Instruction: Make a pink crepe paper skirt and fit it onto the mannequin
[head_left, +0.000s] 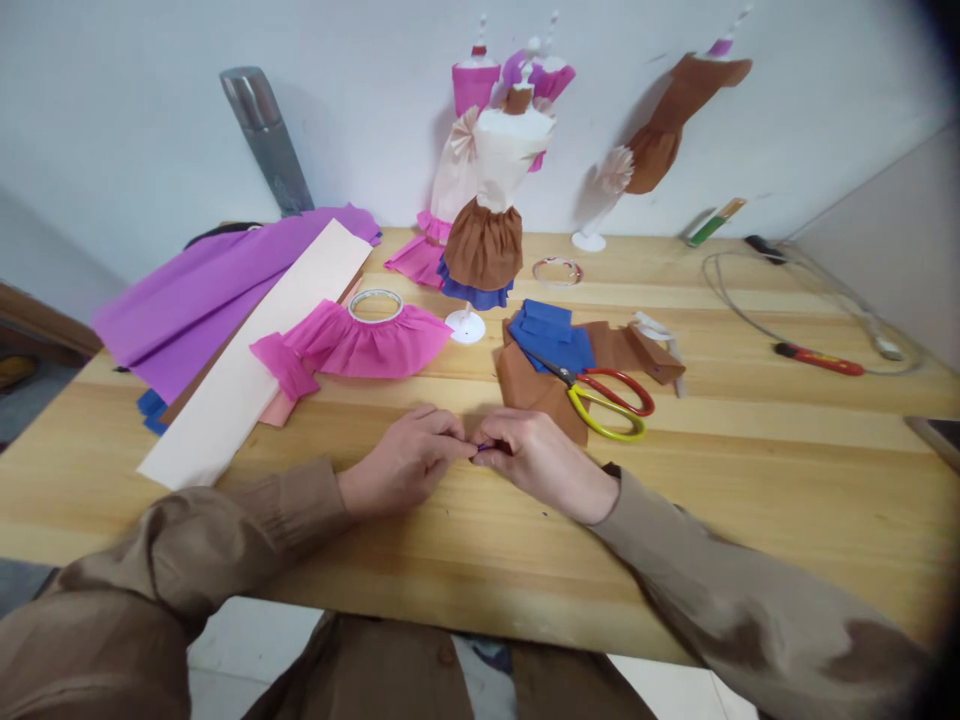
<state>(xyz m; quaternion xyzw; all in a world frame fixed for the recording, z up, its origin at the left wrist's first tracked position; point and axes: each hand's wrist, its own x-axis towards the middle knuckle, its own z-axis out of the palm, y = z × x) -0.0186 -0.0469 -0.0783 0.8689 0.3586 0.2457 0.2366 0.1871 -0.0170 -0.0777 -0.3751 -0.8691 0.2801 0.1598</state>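
Both hands are meeting at ctr of frame, just below middle, resting on the wooden table [750, 480]. Left hand [405, 465] and right hand [536, 460] are each pinching a tiny purple scrap [484, 449] btwn thumb & fingertips. The scrap is sitting right in the gap where the two hands touch, mostly hidden, so its shape is hard to tell. Other fingers are curling in; both wrists are lying on the tabletop.

Just above-right of the right hand, scissors [609, 398] w/ red & yellow plastic handles are lying on flat brown paper pieces [529, 385], next to folded blue paper [551, 335].

Above-left of the left hand, a pink ruffled skirt [352, 345], crinkly crepe, gathered, is spreading out around a tape ring [375, 303]. Left of that, a long smooth cream paper strip [247, 370] is running diagonally beside a wide purple crepe sheet [202, 295] at mid-left.

Upper ctr: a small mannequin [491, 190] on a white stand is wearing a cream top w/ brown & blue ruffles. Upper right: a second mannequin [660, 130] in brown is leaning.

Upper left: a metal flask [266, 140] is standing against the wall. Right edge: a red-handled tool [817, 358] is lying by a grey cable [750, 300].
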